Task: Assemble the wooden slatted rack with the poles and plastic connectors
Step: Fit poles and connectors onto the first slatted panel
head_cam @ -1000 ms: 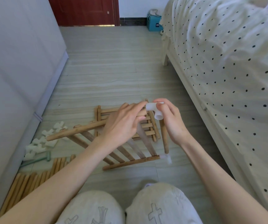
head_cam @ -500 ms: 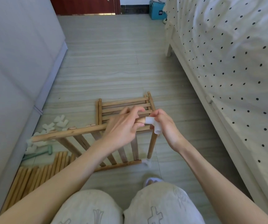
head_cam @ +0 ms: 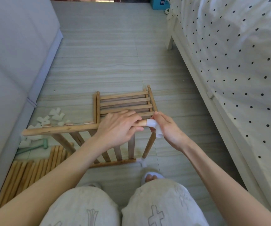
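Nearest the camera, the person's knees in pale patterned trousers [head_cam: 157, 209] are filling the bottom of the view, with a white slipper [head_cam: 152, 176] showing on the floor [head_cam: 108, 62] just beyond. A row of loose wooden poles [head_cam: 28, 168] is lying on the floor at the lower left, beside a green mallet [head_cam: 33, 146]. Above the floor, the left hand [head_cam: 118, 128] is curling its fingers around the top rail [head_cam: 61, 128] of an upright slatted panel [head_cam: 115, 150]. The right hand [head_cam: 167, 128] is pinching a white plastic connector [head_cam: 154, 126], which is sitting on the rail's end and on the top of a slanting pole [head_cam: 148, 145]. Another connector [head_cam: 141, 161] is resting at that pole's foot. Further off, flat slatted panels [head_cam: 125, 100] are lying on the floor, white connectors [head_cam: 53, 117] are lying scattered to the left, and a dotted bed [head_cam: 237, 62] is running along the right.
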`<state>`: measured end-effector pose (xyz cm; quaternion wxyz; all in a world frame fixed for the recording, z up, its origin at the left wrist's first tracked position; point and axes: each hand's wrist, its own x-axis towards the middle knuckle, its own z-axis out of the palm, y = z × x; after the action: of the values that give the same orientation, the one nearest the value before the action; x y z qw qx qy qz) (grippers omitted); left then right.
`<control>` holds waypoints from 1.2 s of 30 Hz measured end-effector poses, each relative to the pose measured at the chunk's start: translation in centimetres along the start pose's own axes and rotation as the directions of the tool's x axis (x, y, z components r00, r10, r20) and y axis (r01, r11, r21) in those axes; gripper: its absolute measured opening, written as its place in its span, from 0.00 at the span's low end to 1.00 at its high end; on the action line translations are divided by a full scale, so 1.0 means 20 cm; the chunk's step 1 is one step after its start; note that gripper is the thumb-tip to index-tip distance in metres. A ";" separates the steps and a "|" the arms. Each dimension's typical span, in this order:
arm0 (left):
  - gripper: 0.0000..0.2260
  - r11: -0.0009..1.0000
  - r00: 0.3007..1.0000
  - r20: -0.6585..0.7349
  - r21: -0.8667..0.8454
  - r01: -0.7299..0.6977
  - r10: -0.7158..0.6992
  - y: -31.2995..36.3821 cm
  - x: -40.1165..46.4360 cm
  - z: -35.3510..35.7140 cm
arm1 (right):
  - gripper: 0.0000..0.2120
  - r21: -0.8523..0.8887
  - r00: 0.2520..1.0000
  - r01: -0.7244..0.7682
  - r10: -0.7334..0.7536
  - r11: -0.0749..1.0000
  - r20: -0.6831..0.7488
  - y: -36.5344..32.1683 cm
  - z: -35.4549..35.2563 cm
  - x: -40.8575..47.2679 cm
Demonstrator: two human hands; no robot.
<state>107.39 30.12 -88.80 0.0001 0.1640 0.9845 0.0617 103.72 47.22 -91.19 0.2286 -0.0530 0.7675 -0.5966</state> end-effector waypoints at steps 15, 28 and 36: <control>0.23 0.998 0.995 0.093 -0.050 -0.028 0.032 -0.13 -0.08 -0.05 | 0.21 -0.007 0.998 -0.061 0.061 0.998 0.019 -0.03 0.01 0.01; 0.22 0.992 0.984 -0.158 0.110 -0.065 0.082 -0.16 -0.13 0.06 | 0.36 0.500 0.987 -0.135 0.073 0.855 0.142 -0.03 0.10 0.14; 0.22 0.987 0.983 -0.143 0.129 -0.097 0.115 -0.19 -0.07 0.07 | 0.36 0.474 0.994 -0.110 0.103 0.874 0.040 -0.01 0.12 0.18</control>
<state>107.55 26.17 -90.66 -0.0871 0.2107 0.9736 0.0137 101.37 43.78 -92.49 0.2723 0.0430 0.5980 -0.7526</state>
